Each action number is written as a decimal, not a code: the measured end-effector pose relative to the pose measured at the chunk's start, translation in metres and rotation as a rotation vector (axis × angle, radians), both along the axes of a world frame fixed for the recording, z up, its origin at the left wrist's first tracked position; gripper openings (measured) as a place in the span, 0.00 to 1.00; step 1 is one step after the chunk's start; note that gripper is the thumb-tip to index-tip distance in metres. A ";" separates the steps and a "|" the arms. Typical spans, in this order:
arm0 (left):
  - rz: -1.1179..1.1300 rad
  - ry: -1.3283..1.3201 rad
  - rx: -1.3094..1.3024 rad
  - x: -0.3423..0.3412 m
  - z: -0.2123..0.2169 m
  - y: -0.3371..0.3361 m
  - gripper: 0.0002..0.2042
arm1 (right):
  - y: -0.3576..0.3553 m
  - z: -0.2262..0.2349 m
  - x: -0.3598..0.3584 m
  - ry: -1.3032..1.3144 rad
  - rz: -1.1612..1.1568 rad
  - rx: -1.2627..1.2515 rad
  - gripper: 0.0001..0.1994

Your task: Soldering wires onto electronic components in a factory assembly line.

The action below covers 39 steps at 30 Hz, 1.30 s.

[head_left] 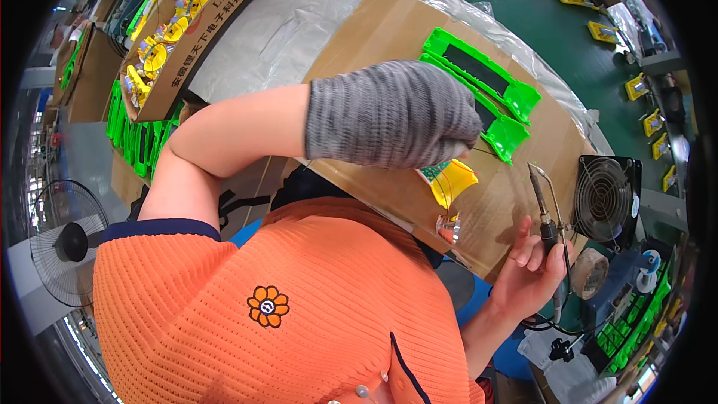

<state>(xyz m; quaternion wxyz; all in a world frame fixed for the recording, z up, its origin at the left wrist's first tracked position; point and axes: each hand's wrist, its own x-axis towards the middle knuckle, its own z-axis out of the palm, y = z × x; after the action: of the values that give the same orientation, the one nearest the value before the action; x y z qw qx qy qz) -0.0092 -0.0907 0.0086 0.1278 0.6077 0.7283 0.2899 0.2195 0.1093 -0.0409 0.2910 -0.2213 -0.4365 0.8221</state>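
R hand was bare, fingers curled round the dark handle of a soldering iron, w/ index & middle bent over the grip and thumb behind; iron stood near upright, thin metal tip up, just off the cardboard sheet's right edge. L hand wore a grey knit glove, ribbed & fuzzy, w/ fist closed and turned down; fingertips were hidden under the glove, so can't tell exactly what they pinched. Right below the fist, touching or nearly so, was a glossy yellow plastic part w/ a small green circuit board at its top, near the cardboard's front edge. Beyond the fist, toward the right far corner, lay two flat bright-green plastic frames w/ dark rectangular windows. A small square black fan w/ round wire grille stood past the right edge, beside the iron. A tape roll sat below it. An orange ribbed knit top filled the foreground.
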 end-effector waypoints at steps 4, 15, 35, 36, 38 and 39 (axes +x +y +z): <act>-0.016 0.320 -0.266 0.014 -0.008 0.041 0.05 | 0.000 0.000 -0.001 0.034 -0.051 -0.027 0.04; 0.164 0.176 0.042 0.012 -0.008 0.036 0.03 | 0.005 0.010 -0.032 0.122 0.063 0.021 0.04; -0.103 0.047 -0.291 -0.028 -0.019 0.043 0.04 | 0.012 0.016 -0.019 -0.147 0.184 0.245 0.08; -0.108 0.034 -0.295 -0.029 -0.017 0.047 0.04 | 0.012 0.017 -0.020 -0.151 0.179 0.241 0.08; -0.172 0.144 -0.393 -0.030 -0.016 0.051 0.04 | 0.012 0.019 -0.023 -0.234 0.213 0.190 0.08; -0.184 0.158 -0.389 -0.030 -0.015 0.053 0.04 | 0.011 0.017 -0.025 -0.238 0.221 0.204 0.08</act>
<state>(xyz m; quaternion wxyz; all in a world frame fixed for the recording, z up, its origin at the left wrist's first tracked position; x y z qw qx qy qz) -0.0396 -0.0377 -0.0066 0.2112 0.6560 0.7198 0.0827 0.1950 0.1198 -0.0234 0.1660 -0.2370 -0.5706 0.7686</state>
